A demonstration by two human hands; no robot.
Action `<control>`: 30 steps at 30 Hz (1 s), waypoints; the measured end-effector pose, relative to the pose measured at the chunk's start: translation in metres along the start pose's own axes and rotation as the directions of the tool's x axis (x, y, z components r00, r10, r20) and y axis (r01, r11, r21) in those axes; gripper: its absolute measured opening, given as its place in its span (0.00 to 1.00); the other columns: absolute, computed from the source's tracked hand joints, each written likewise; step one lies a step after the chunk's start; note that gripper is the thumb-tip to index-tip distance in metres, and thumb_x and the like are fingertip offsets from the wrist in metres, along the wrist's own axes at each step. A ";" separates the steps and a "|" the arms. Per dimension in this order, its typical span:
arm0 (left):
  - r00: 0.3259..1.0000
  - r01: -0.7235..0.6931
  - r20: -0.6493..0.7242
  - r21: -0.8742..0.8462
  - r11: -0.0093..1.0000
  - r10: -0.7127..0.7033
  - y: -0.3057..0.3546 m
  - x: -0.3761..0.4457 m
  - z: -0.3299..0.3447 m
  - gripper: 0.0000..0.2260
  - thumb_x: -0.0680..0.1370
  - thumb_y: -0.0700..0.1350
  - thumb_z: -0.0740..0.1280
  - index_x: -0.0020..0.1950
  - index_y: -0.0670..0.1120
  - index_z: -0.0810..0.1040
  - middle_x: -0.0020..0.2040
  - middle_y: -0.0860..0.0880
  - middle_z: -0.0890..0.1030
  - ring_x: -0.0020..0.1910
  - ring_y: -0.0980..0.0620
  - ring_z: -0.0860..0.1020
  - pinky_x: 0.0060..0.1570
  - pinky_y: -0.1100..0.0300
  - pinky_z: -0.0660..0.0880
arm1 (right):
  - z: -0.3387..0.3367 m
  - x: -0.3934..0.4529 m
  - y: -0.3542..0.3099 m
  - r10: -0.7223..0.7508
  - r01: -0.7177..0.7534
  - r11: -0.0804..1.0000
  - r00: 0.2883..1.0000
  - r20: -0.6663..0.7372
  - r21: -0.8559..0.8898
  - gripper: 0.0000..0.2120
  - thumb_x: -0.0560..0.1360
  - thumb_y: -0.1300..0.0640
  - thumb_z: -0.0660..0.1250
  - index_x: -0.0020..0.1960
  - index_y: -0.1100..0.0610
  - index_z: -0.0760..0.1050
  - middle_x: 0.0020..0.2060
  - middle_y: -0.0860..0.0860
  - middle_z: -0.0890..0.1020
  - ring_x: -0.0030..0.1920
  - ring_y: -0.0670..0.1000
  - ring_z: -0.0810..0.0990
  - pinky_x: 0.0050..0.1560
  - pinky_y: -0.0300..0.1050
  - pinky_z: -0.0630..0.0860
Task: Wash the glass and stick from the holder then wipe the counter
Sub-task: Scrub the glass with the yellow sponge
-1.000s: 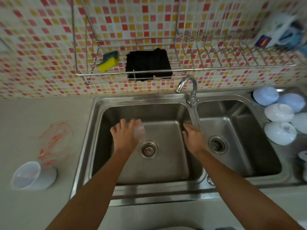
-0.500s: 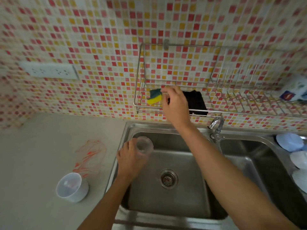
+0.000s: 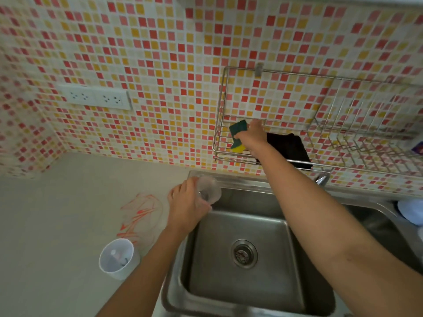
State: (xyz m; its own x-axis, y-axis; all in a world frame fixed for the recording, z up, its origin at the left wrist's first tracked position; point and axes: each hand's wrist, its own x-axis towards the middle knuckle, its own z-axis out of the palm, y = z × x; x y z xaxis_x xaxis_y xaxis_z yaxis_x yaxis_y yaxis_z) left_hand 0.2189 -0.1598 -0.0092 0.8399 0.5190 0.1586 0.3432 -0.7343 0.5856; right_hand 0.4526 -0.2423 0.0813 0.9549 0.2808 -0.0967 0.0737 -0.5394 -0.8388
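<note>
L hand (image 3: pixel 186 209): grips small clear glass (image 3: pixel 208 189), held over back-left corner of steel sink (image 3: pixel 242 255).
R hand (image 3: pixel 253 136): up in wire wall rack (image 3: pixel 320 143), fingers clamped on green-and-yellow sponge (image 3: pixel 238 133).
Black cloth (image 3: pixel 287 148): in rack, just R of sponge.
White round holder cup (image 3: pixel 119 258): on grey worktop (image 3: pixel 57 213), L of sink, w/ orange scribble marks (image 3: pixel 139 213) behind it.
Stick: can't tell.

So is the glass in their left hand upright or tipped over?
Tipped. The left hand holds the glass at the sink's back left corner, mouth facing sideways toward the camera rather than up.
</note>
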 end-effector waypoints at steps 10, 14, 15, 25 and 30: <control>0.961 -0.273 0.036 -0.077 0.959 0.276 0.000 0.020 0.010 0.36 0.65 0.46 0.76 0.70 0.50 0.65 0.66 0.51 0.71 0.63 0.49 0.69 0.61 0.49 0.73 | -0.027 -0.136 0.034 -0.332 0.358 0.901 0.933 -0.143 0.245 0.15 0.78 0.63 0.57 0.63 0.52 0.70 0.50 0.57 0.76 0.35 0.50 0.78 0.32 0.46 0.78; 0.923 -0.362 0.094 -0.122 0.924 0.374 0.009 0.012 0.012 0.37 0.65 0.46 0.78 0.71 0.47 0.66 0.68 0.50 0.70 0.65 0.51 0.69 0.63 0.57 0.69 | -0.006 -0.174 0.087 -0.350 0.351 0.936 0.935 -0.057 0.008 0.10 0.82 0.56 0.54 0.57 0.46 0.71 0.50 0.48 0.73 0.49 0.48 0.75 0.47 0.45 0.74; 0.915 -0.383 0.095 -0.113 0.917 0.393 0.012 0.009 0.012 0.36 0.66 0.46 0.78 0.71 0.46 0.66 0.68 0.50 0.70 0.65 0.50 0.70 0.63 0.55 0.70 | -0.004 -0.180 0.098 -0.398 0.394 0.916 0.916 -0.054 -0.082 0.11 0.82 0.56 0.55 0.61 0.50 0.72 0.52 0.47 0.74 0.53 0.48 0.74 0.54 0.46 0.73; 0.873 -0.478 0.067 -0.075 0.875 0.483 0.025 0.005 0.016 0.30 0.67 0.47 0.75 0.67 0.48 0.69 0.61 0.50 0.74 0.57 0.50 0.75 0.50 0.49 0.79 | -0.011 -0.186 0.128 -0.756 0.689 0.498 0.642 0.126 -0.526 0.15 0.71 0.65 0.72 0.57 0.57 0.81 0.54 0.50 0.83 0.52 0.52 0.76 0.55 0.43 0.75; 0.889 -0.455 0.043 -0.029 0.890 0.456 0.037 0.007 0.025 0.29 0.67 0.44 0.74 0.66 0.51 0.68 0.61 0.52 0.73 0.56 0.51 0.74 0.49 0.53 0.79 | -0.011 -0.197 0.125 -0.670 0.648 0.687 0.740 0.058 -0.329 0.13 0.74 0.65 0.69 0.57 0.57 0.81 0.54 0.48 0.84 0.53 0.50 0.78 0.58 0.41 0.74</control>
State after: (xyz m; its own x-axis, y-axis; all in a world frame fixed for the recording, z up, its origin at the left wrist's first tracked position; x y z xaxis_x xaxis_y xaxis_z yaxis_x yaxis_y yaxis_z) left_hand 0.2485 -0.1941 -0.0067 0.9214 0.1073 0.3736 -0.0892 -0.8772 0.4718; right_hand 0.2770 -0.3742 0.0015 0.6409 0.6151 0.4593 0.7636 -0.4499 -0.4631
